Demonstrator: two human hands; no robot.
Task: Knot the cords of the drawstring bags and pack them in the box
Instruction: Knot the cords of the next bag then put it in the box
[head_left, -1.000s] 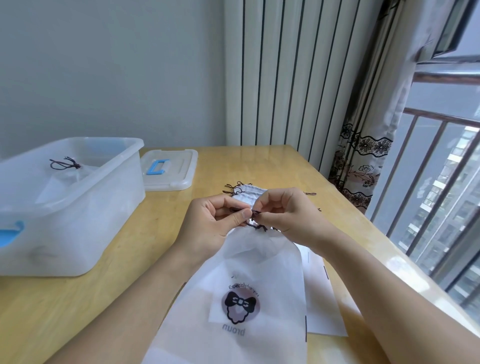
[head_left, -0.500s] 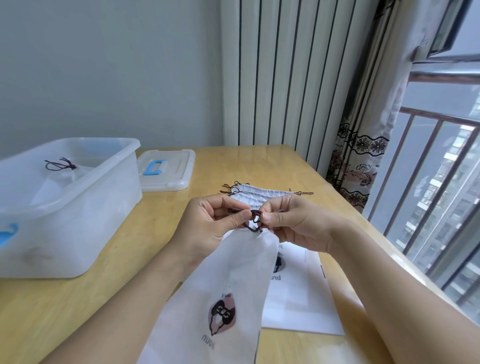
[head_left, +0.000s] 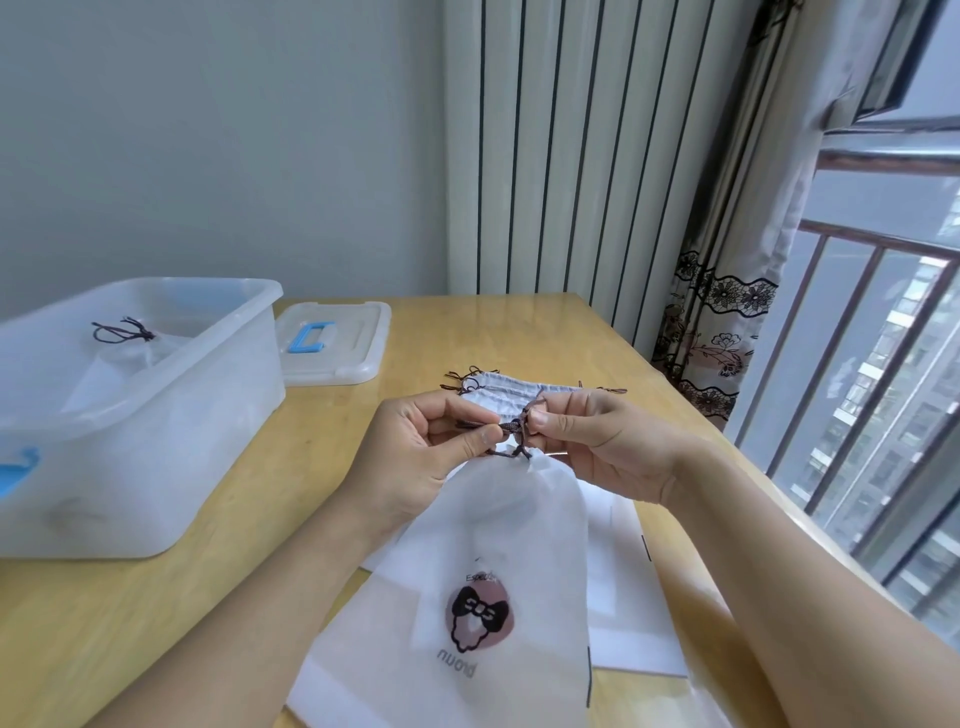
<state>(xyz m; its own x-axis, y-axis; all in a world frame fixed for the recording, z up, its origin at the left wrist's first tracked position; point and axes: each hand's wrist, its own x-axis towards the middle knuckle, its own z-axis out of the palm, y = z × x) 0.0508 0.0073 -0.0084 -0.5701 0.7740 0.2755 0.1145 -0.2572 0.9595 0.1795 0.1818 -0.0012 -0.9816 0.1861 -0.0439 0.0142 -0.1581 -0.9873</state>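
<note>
A white drawstring bag (head_left: 498, 561) with a bow logo hangs from its gathered neck above the table. Its dark brown cord (head_left: 517, 434) runs between my hands. My left hand (head_left: 415, 457) pinches one cord end between thumb and forefinger. My right hand (head_left: 597, 441) pinches the other end just above the bag's neck. A loose knot loop sits between my fingertips. More flat white bags (head_left: 623, 587) lie on the table beneath, their cord ends (head_left: 460, 382) showing behind my hands. The translucent plastic box (head_left: 156, 415) at the left holds a knotted bag (head_left: 124, 332).
The box's lid (head_left: 332, 345), with a blue handle, lies flat behind the box. The wooden table (head_left: 291, 467) ends at a window railing (head_left: 857, 395) on the right. A striped curtain (head_left: 571, 156) hangs behind the table.
The held bag has turned and flattened so its bow logo faces me again. My hands have drawn the cord ends slightly apart, tightening the loop at the bag's neck.
</note>
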